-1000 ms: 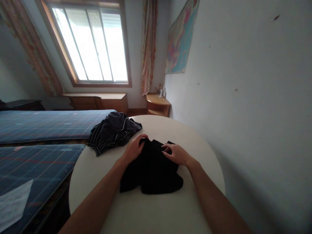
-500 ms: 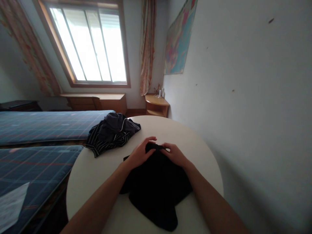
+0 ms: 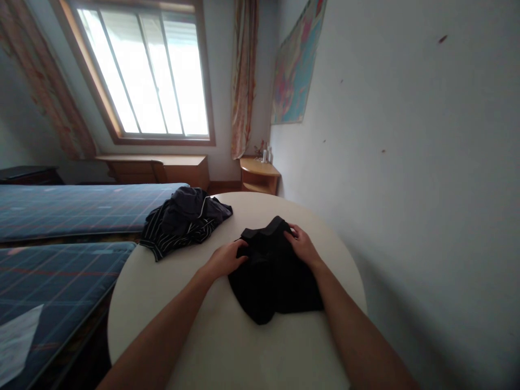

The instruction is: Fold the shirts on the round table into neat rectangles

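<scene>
A black garment (image 3: 272, 276) lies on the round cream table (image 3: 162, 319), its upper edge folded and slightly raised between my hands. My left hand (image 3: 227, 259) pinches the garment's upper left edge, thumb and fingers on either side of the cloth. At the upper right edge, my right hand (image 3: 300, 244) grips the same cloth, some of its fingers behind it. A heap of dark clothes (image 3: 184, 219), partly black with white stripes, rests at the table's far left edge, beyond my left hand.
Blue plaid mattresses (image 3: 60, 271) stand left of the table, one bearing a white paper (image 3: 20, 338). A white wall (image 3: 406, 189) runs close along the right. Behind are a small corner shelf (image 3: 260, 167) and a wooden desk (image 3: 182, 161).
My hands have moved apart, spreading the garment's upper edge. Its lower part has drawn up away from me and turned, and the view has shifted slightly.
</scene>
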Available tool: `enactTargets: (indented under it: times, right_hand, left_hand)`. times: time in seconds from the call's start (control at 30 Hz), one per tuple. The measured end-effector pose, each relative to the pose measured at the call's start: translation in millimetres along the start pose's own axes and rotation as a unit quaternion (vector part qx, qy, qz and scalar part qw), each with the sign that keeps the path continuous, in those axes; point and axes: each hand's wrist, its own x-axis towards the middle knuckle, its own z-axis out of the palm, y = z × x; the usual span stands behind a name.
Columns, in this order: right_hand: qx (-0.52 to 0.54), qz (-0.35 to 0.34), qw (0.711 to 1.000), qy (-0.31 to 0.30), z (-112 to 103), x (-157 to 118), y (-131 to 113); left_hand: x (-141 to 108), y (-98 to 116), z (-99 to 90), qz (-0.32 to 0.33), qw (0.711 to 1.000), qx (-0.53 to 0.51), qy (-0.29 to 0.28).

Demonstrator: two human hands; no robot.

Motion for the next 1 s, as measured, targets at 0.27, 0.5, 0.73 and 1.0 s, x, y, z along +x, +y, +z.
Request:
enactTargets:
  times: [0.27,0.5,0.73,1.0]
  right_hand:
    - [0.032,0.061,0.986,0.149,-22.4,12.3,21.9]
    - [-0.078,-0.016,0.996,0.029,-9.6,-0.6,10.3]
    - [-0.223,-0.028,0.971,-0.087,-13.4,-11.2,-7.8]
    - [-0.172,-0.014,0.975,0.137,-34.1,5.0,6.4]
  left_hand:
    - [13.0,-21.2,-44.8,-0.108,0.983,0.026,0.149]
    - [7.6,-15.3,-37.2,-0.11,0.988,0.037,0.102]
    - [-4.0,-13.1,-7.1,0.001,0.996,0.081,0.021]
    - [4.1,-28.8,-26.5,-0.053,0.982,0.132,0.121]
